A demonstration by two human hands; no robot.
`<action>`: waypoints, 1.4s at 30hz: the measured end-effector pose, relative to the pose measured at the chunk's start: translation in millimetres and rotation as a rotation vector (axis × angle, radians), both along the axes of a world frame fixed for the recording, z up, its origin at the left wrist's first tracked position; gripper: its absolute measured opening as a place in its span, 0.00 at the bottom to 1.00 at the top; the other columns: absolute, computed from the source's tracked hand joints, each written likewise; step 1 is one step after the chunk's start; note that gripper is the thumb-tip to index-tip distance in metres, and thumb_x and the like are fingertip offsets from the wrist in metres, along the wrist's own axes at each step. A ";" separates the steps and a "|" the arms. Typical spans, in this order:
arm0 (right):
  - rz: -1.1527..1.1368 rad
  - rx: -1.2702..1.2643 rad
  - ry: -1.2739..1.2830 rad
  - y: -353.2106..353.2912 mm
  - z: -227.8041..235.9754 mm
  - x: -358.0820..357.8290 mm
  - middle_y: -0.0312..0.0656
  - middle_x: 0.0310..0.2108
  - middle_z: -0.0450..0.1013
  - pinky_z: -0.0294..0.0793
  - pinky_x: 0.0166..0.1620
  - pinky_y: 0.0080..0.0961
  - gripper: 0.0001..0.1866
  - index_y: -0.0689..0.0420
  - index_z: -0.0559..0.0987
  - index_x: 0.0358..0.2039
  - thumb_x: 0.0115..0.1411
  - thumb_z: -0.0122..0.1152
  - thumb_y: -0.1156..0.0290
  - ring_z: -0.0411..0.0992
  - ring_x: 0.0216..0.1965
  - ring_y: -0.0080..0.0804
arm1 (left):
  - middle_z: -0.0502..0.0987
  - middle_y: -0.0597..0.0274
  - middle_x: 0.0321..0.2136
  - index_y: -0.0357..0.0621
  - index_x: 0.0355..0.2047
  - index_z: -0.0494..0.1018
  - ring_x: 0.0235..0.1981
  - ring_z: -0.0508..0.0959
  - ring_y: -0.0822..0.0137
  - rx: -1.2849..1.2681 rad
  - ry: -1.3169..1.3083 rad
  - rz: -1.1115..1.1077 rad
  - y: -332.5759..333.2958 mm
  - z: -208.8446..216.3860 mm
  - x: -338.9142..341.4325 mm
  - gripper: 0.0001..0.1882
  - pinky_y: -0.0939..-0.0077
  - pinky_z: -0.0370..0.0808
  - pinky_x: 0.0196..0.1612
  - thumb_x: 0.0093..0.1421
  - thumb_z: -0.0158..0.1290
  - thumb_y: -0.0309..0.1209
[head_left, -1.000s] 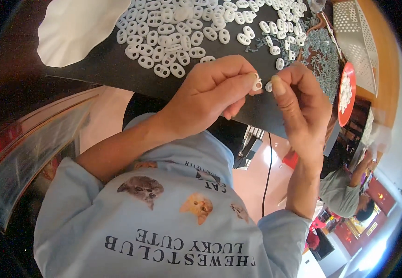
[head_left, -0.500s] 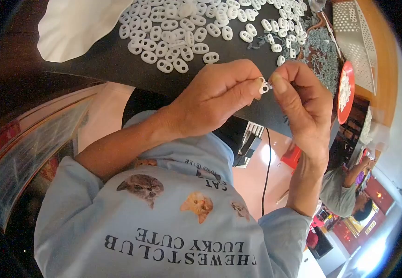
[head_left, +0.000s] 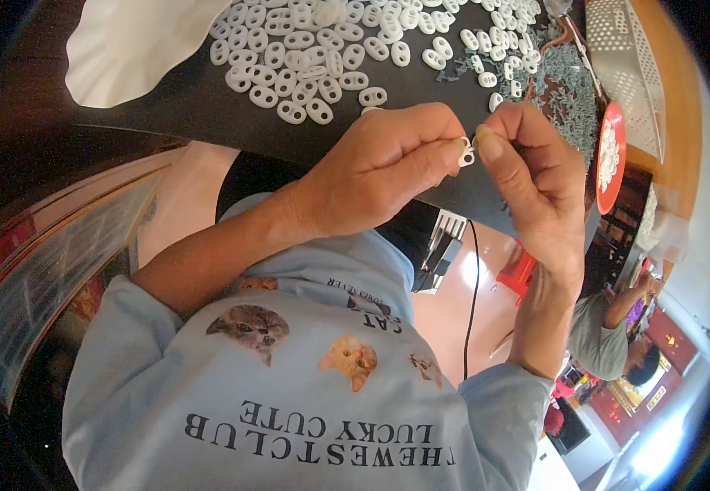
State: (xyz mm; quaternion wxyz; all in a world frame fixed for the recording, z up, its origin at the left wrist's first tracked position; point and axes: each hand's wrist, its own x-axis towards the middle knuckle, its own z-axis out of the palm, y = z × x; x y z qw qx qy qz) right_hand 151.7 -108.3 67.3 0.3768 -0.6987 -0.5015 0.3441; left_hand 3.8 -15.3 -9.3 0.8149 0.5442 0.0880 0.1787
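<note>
My left hand (head_left: 392,168) pinches a small white two-hole plastic piece (head_left: 467,155) between thumb and forefinger, above the near edge of the dark table. Close to its right, my right hand (head_left: 535,176) is closed in a pinch, thumb tip against forefinger; whatever lies between these fingertips is too small to make out. The two sets of fingertips almost meet at the piece. Beyond the hands spreads a loose pile of similar white oval pieces (head_left: 298,61), each with two holes. Small grey parts (head_left: 563,90) lie heaped to the right of them.
A white wavy-edged dish (head_left: 126,57) stands at the far left of the table (head_left: 167,123). On the right are a red plate (head_left: 611,200) holding small white parts and a white perforated basket (head_left: 629,74). A black cable (head_left: 472,311) hangs below; another person (head_left: 604,335) sits at far right.
Both hands stay nearly in place. The right fingertips have shifted slightly, and the white piece in my left fingers has turned a little.
</note>
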 end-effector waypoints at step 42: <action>0.009 0.076 -0.257 -10.6 7.7 -7.0 0.43 0.17 0.61 0.61 0.22 0.30 0.08 0.62 0.68 0.23 0.56 0.55 0.77 0.62 0.17 0.34 | 0.63 0.74 0.17 0.41 0.27 0.68 0.18 0.60 0.83 0.048 0.011 -0.046 0.9 3.1 0.5 0.12 0.86 0.59 0.21 0.65 0.43 0.33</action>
